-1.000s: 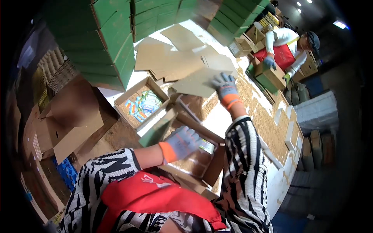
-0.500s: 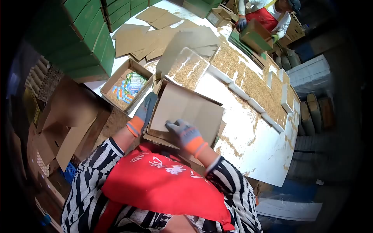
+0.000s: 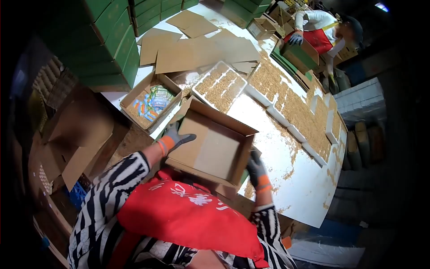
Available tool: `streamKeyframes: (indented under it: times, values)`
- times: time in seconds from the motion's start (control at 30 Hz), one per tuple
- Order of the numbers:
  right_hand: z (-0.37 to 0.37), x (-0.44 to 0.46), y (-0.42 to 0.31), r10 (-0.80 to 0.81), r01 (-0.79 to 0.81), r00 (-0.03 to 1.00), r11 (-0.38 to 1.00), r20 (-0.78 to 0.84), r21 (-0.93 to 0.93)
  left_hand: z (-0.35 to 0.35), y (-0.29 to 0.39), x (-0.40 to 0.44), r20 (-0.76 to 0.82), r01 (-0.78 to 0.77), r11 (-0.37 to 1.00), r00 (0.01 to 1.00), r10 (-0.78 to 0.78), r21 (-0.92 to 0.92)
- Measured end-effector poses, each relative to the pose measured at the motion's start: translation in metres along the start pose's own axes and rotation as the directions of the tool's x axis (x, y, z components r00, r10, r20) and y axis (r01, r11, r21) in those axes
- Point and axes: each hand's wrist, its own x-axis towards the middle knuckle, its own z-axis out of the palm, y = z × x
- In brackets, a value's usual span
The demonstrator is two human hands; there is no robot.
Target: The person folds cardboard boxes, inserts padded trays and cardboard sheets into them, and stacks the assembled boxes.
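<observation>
Open carton (image 3: 215, 145) between two gloved hands

It sits at the near side of the tabletop (image 3: 286, 157). The left hand (image 3: 177, 136) clasps its left wall, thumb inside; the right hand (image 3: 255, 168) meets its right wall, fingers too blurred to judge. A packet box (image 3: 167, 114) lies farther left.

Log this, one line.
left gray-gloved hand: at left side, open brown rectangular cardboard box | right gray-gloved hand: at box's right side

"Looking like what sort of place?"

"Looking like a packing workshop, showing an open brown cardboard box (image 3: 217, 150), stacks of green cardboard boxes (image 3: 121, 54) and a long white table (image 3: 268, 134) strewn with brown grainy material (image 3: 286, 96)."

"Showing co-workers too?"

"Showing one person in a red apron (image 3: 319, 41)."
</observation>
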Motion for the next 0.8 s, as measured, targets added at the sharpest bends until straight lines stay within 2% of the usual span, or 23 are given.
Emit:
streamKeyframes:
  times: [0.03,0.07,0.13,0.2,0.23,0.27,0.3,0.33,0.37,0.4,0.47,0.53,0.6,0.63,0.67,0.7,0.73,0.77,0.8]
  values:
    - [0.025,0.004,0.006,0.028,-0.038,0.998,0.984,-0.058,-0.175,0.000,0.013,-0.002,-0.007,0.029,0.998,1.000,-0.029,-0.054]
    - [0.052,0.006,0.009,0.056,-0.092,0.992,0.936,-0.116,-0.339,-0.002,0.015,0.002,0.058,0.014,0.997,0.998,-0.009,-0.079]
    - [0.051,0.030,0.055,-0.216,0.136,0.968,0.876,-0.125,-0.462,-0.006,0.017,-0.001,0.158,0.009,0.995,0.987,0.008,-0.101]
    - [0.054,0.009,0.026,-0.146,0.108,0.984,0.945,-0.101,-0.309,-0.015,0.030,-0.014,0.213,0.010,0.998,0.977,0.002,-0.057]
    - [0.057,0.005,0.013,-0.123,0.101,0.989,0.969,-0.083,-0.225,-0.022,0.056,-0.030,0.195,-0.075,0.984,0.975,0.106,-0.164]
    - [0.050,0.008,0.027,-0.142,0.111,0.984,0.960,-0.106,-0.256,-0.020,0.050,-0.031,0.166,-0.121,0.988,0.977,0.135,-0.091]
    - [0.036,0.015,0.047,-0.177,0.138,0.978,0.947,-0.112,-0.290,-0.020,0.059,-0.036,0.145,-0.067,0.978,0.985,0.096,-0.195]
    - [0.022,0.024,0.057,-0.090,0.082,0.996,0.953,-0.013,-0.293,-0.020,0.069,-0.040,0.113,-0.054,0.966,0.990,0.085,-0.252]
    - [0.026,0.007,0.027,-0.107,0.118,0.992,0.968,0.061,-0.220,-0.021,0.083,-0.049,0.064,-0.068,0.956,0.994,0.090,-0.285]
    - [0.026,0.000,0.018,-0.175,0.174,0.979,0.985,0.108,0.018,-0.027,0.096,-0.055,0.083,-0.068,0.950,0.992,0.098,-0.306]
    - [0.012,0.011,0.029,-0.066,0.005,0.991,0.890,0.117,0.457,-0.022,0.076,-0.048,0.044,-0.080,0.953,0.994,0.097,-0.292]
    - [0.022,0.014,-0.001,-0.125,0.020,0.982,0.813,0.141,0.582,-0.042,0.095,-0.049,0.044,0.001,0.913,0.999,0.019,-0.408]
    - [0.040,0.021,-0.041,-0.210,0.020,0.959,0.724,0.193,0.690,-0.089,0.124,-0.058,0.053,-0.107,0.628,0.972,0.230,-0.771]
    - [0.057,0.019,-0.072,-0.280,0.012,0.933,0.654,0.227,0.756,-0.110,0.075,-0.011,-0.131,-0.392,0.784,0.916,0.378,-0.480]
    - [0.079,0.016,-0.103,-0.344,-0.007,0.904,0.583,0.254,0.812,-0.146,0.064,0.005,-0.233,-0.365,0.466,0.919,0.318,-0.806]
    - [0.095,0.031,-0.121,-0.442,0.183,0.885,0.619,0.146,0.764,-0.187,0.123,-0.038,-0.525,-0.680,0.448,0.733,0.432,-0.580]
    - [0.096,0.057,-0.132,-0.525,-0.058,0.783,0.472,0.333,0.880,-0.226,0.126,-0.036,-0.652,-0.869,0.142,0.454,0.608,-0.473]
    - [0.119,0.048,-0.176,-0.572,-0.089,0.708,0.509,0.414,0.856,-0.277,0.138,-0.052,-0.767,-0.908,0.243,0.418,0.487,-0.340]
    - [0.142,0.038,-0.220,-0.612,-0.109,0.622,0.551,0.489,0.828,-0.326,0.148,-0.065,-0.826,-0.920,0.392,0.236,0.512,-0.019]
